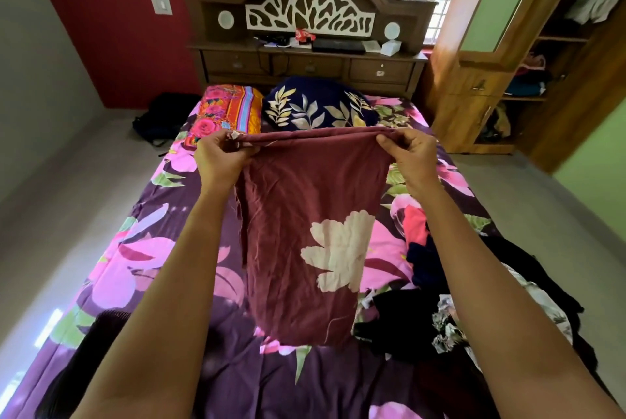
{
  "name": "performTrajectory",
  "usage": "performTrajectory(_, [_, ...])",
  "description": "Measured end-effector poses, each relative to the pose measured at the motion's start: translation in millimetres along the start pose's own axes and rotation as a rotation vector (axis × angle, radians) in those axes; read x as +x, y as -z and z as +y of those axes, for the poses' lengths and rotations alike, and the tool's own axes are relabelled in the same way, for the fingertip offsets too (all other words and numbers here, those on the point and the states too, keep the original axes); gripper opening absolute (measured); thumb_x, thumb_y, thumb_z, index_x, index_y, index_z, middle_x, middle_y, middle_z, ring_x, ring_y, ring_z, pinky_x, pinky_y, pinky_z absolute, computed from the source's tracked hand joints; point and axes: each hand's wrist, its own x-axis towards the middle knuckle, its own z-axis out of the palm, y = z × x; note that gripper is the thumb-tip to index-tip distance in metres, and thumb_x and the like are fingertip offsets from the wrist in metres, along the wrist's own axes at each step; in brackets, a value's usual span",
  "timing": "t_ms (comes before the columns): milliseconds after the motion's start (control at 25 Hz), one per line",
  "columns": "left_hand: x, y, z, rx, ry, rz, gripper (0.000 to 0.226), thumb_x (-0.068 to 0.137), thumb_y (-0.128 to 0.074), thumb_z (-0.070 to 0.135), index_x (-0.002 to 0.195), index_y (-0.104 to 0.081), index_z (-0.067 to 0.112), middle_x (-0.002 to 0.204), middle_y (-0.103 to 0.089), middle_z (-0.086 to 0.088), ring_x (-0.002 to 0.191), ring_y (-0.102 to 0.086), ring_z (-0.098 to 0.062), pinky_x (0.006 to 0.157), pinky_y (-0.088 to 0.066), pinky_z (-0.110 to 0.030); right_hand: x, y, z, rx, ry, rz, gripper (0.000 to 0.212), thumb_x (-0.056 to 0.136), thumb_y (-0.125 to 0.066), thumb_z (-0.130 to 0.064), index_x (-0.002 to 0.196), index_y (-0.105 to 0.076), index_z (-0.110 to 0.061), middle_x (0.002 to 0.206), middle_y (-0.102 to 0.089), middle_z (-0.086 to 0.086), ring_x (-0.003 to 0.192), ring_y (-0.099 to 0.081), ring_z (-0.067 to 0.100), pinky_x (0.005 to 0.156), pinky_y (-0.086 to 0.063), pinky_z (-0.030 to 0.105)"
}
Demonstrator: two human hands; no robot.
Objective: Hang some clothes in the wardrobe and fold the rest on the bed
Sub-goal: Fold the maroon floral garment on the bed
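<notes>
A maroon garment with a cream flower print hangs in the air over the bed. My left hand pinches its top left corner and my right hand pinches its top right corner, stretching the top edge flat between them. Its lower end hangs just above the purple floral bedspread. A heap of dark and pink clothes lies on the bed at the right. The wardrobe stands open at the far right, with clothes on its shelves.
Two pillows, one orange floral and one navy with leaves, lie at the wooden headboard. A dark bag sits on the floor left of the bed. Grey floor runs along both sides of the bed.
</notes>
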Motion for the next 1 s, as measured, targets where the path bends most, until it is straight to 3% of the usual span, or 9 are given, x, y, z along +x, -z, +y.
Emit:
performTrajectory(120, [-14.1,-7.6,-2.1,0.293,-0.124,0.124,0.011,0.079,-0.067,0.01,0.085,-0.067,0.001,0.082,-0.066,-0.021,0.074,-0.059,-0.03,0.062,-0.034,-0.029,-7.5,-3.1,7.8,-0.111,0.011,0.019,0.003,0.085,-0.068,-0.01,0.087,-0.067,-0.009,0.064,-0.062,-0.013,0.059,-0.053,0.0,0.056,-0.043,0.016])
performTrajectory(240, [-24.5,-8.4,-3.6,0.467,-0.024,0.151,0.021,0.091,-0.055,0.014,0.107,-0.063,0.004,0.11,-0.055,-0.021,0.097,-0.053,-0.034,0.074,-0.038,-0.037,-12.7,-7.1,9.9,-0.207,0.038,0.051,0.011,0.091,-0.061,-0.013,0.089,-0.064,-0.002,0.07,-0.056,0.001,0.064,-0.048,0.004,0.059,-0.04,0.017])
performTrajectory(320, [-27.1,-4.7,-7.2,0.326,-0.047,0.084,0.017,0.093,-0.054,0.013,0.105,-0.062,0.004,0.106,-0.056,-0.019,0.09,-0.057,-0.03,0.072,-0.044,-0.035,-19.0,-10.5,8.7,-0.232,0.031,0.052,0.018,0.095,-0.056,-0.015,0.093,-0.061,0.003,0.074,-0.054,0.002,0.066,-0.046,0.004,0.059,-0.038,0.012])
performTrajectory(360, [-29.4,-1.2,-8.0,0.158,-0.061,0.014,0.009,0.093,-0.054,0.01,0.095,-0.063,0.008,0.09,-0.06,-0.014,0.073,-0.06,-0.023,0.062,-0.046,-0.031,-22.5,-11.3,7.3,-0.221,0.006,0.054,0.019,0.096,-0.054,-0.016,0.095,-0.06,0.002,0.077,-0.054,0.003,0.068,-0.048,0.005,0.06,-0.039,0.012])
performTrajectory(440, [-36.2,7.9,-6.2,-0.074,-0.013,-0.073,0.015,0.09,-0.058,0.005,0.078,-0.058,0.014,0.057,-0.054,0.005,0.041,-0.045,-0.004,0.042,-0.038,-0.02,-27.4,-8.3,5.7,-0.14,-0.107,0.048,0.015,0.096,-0.054,-0.017,0.095,-0.061,-0.003,0.081,-0.057,0.004,0.072,-0.051,0.008,0.064,-0.042,0.017])
performTrajectory(520, [-42.0,19.9,-8.5,-0.159,0.083,-0.112,0.017,0.086,-0.065,0.006,0.071,-0.062,0.013,0.046,-0.048,0.014,0.036,-0.036,0.002,0.039,-0.031,-0.014,-32.9,-1.2,5.2,-0.043,-0.214,-0.032,0.01,0.094,-0.057,-0.013,0.086,-0.063,-0.009,0.076,-0.057,0.003,0.07,-0.051,0.008,0.061,-0.04,0.018])
performTrajectory(760, [-53.8,29.6,-14.3,-0.551,0.387,-0.341,0.038,0.098,-0.043,0.016,0.071,-0.07,0.02,0.04,-0.029,0.015,0.031,-0.024,0.0,0.031,-0.018,-0.01,-42.4,-4.1,-8.8,0.138,-0.38,-0.244,0.019,0.087,-0.061,-0.002,0.071,-0.066,-0.01,0.067,-0.064,0.003,0.066,-0.058,0.014,0.066,-0.046,0.021])
performTrajectory(880, [-44.9,29.5,-7.0,-0.602,0.37,-0.305,0.023,0.089,-0.05,0.026,0.07,-0.064,0.023,0.039,-0.031,0.015,0.029,-0.025,-0.001,0.03,-0.019,-0.01,-34.3,-9.1,-12.6,0.3,-0.409,-0.205,0.021,0.089,-0.057,-0.001,0.071,-0.063,-0.009,0.057,-0.063,-0.005,0.055,-0.057,0.006,0.057,-0.047,0.016])
performTrajectory(1000, [-24.8,27.9,-11.8,-0.594,0.348,-0.277,0.012,0.084,-0.056,0.027,0.075,-0.059,0.02,0.048,-0.043,0.015,0.032,-0.028,0.0,0.032,-0.024,-0.01,-21.7,-13.6,-5.6,0.277,-0.356,-0.14,0.019,0.091,-0.058,-0.005,0.074,-0.064,-0.01,0.058,-0.062,-0.007,0.055,-0.057,0.003,0.057,-0.048,0.016])
